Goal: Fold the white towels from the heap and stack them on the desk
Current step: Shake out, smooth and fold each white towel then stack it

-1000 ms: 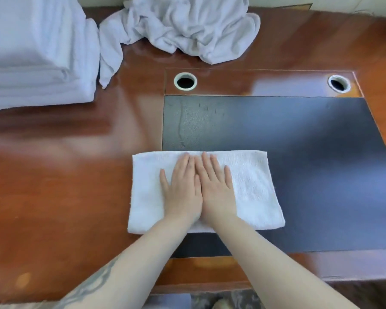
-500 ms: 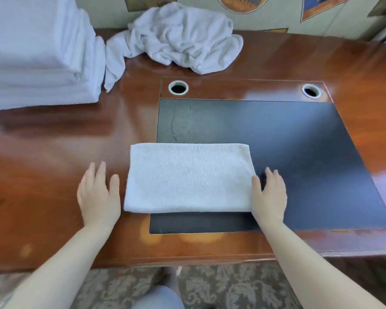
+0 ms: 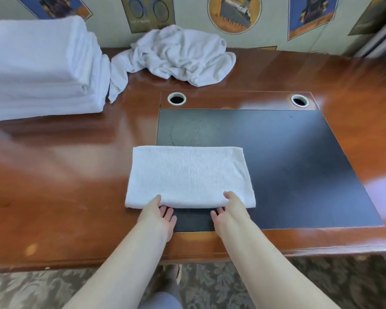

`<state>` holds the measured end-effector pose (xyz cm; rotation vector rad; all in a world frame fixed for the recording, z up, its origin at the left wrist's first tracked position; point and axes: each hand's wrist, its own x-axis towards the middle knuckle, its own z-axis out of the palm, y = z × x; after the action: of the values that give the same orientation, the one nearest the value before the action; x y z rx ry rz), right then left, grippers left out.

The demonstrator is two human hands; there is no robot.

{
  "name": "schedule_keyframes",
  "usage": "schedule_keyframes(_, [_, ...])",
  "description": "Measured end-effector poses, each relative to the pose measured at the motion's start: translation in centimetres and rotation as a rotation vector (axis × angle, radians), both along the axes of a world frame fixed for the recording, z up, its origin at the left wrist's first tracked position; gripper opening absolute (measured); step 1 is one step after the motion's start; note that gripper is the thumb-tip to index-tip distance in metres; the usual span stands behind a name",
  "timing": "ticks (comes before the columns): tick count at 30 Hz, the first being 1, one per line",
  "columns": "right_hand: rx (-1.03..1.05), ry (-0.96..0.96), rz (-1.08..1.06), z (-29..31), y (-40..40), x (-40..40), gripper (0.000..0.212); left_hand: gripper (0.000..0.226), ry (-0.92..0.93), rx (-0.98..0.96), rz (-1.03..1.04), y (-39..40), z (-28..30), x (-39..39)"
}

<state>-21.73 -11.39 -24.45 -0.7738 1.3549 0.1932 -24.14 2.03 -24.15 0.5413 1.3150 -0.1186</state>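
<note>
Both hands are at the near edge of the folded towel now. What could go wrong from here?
1. Both the left hand and right hand grip only the folded towel's near edge; lifted that way, its layers may fall open.
2. The stack is already tall, so a carelessly placed towel might tip it.
3. The heap trails against the stack and might be snagged.

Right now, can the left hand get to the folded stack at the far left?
Probably, once it lets go. The left hand is pinching the near edge of the folded towel; only bare desk lies between it and the stack.
</note>
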Motion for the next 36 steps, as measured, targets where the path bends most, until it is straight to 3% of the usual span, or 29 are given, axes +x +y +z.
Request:
schedule_keyframes(7, [-0.245, -0.036, -0.029, -2.3, 3.4, 2.3, 0.023, 0.026, -0.007, 0.001, 0.038, 0.1, -2.1, 3.1])
schedule_keyframes(9, [-0.216, -0.013, -0.092, -3.1, 3.5, 3.1, 0.031, 0.027, 0.018, -0.001, 0.075, 0.4, -2.8, 4.1])
schedule_keyframes(12, [-0.085, -0.015, -0.147, -3.5, 3.7, 4.1, 0.029, 0.025, 0.022, -0.009, 0.052, 0.5, -3.7, 5.2])
schedule_keyframes(20, [0.076, -0.315, -0.105, -3.9, 3.7, 3.5, 0.029, 0.025, -0.174, -0.096, -0.062, -0.2, -4.5, 6.9])
schedule_keyframes(25, [0.124, -0.38, -0.125, -3.3, 3.5, 1.1, 0.032, 0.021, -0.226, -0.142, -0.081, 0.1, -4.0, 4.3])
schedule_keyframes(32, [0.175, -0.316, -0.164, -1.3, 7.1, -5.1, 0.027, 0.017, -0.248, -0.091, 0.01, 4.1, -1.3, -3.0])
schedule_keyframes(36, [0.18, -0.323, -0.13, 1.5, 10.8, -7.0, 0.028, 0.029, -0.333, -0.079, 0.055, 7.3, 1.4, -4.8])
